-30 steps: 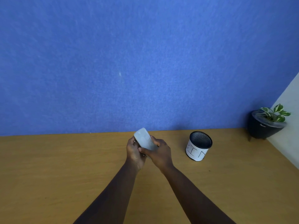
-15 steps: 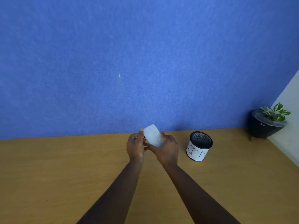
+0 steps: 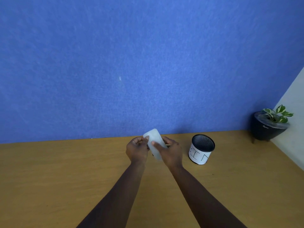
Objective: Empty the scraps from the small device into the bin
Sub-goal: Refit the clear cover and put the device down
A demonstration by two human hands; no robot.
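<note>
A small white rounded device is held above the wooden table, between both hands, near the table's far edge. My left hand grips its left side, thumb on the upper part. My right hand wraps its right side with the thumb across the front. The bin, a small black mesh cup with a white paper label, stands upright on the table just right of my right hand. No scraps are visible.
A black pot with a green plant stands at the far right corner. A blue wall rises behind the table. A white wall borders the table's right edge.
Both hands have carried the device a little to the right, closer to the bin, and its lower end now shows more between the hands.
</note>
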